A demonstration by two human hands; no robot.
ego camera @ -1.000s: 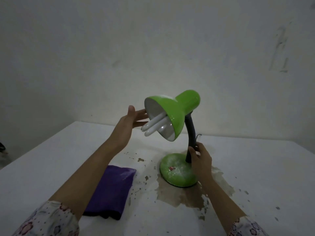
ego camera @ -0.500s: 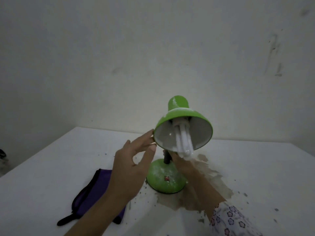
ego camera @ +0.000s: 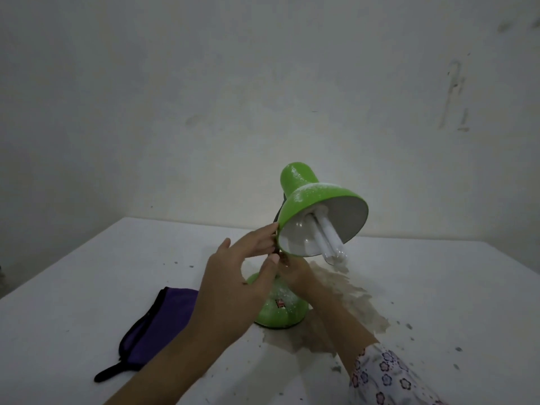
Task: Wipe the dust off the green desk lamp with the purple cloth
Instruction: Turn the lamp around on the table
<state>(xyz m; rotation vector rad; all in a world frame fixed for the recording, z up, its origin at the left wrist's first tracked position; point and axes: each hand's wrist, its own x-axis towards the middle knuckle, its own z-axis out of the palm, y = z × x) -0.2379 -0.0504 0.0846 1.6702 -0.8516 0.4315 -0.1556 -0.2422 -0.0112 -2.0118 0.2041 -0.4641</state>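
At centre frame the dusty green metal desk lamp [ego camera: 306, 217] stood top-heavy on the white bench [ego camera: 438, 287], left hand [ego camera: 233, 276] spread at its shade rim, right hand [ego camera: 295, 276] seemingly gripping the bendy neck, the safest hold, with the soft purple cloth [ego camera: 157, 320] lower left.

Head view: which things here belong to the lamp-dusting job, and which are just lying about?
Job:
- green desk lamp, dust on shade and base
- purple cloth, flat on the table, not held
- left hand, fingertips at the shade rim
- right hand, at the neck under the shade

Lying about:
- brown stain by the base
- dark specks
- white table
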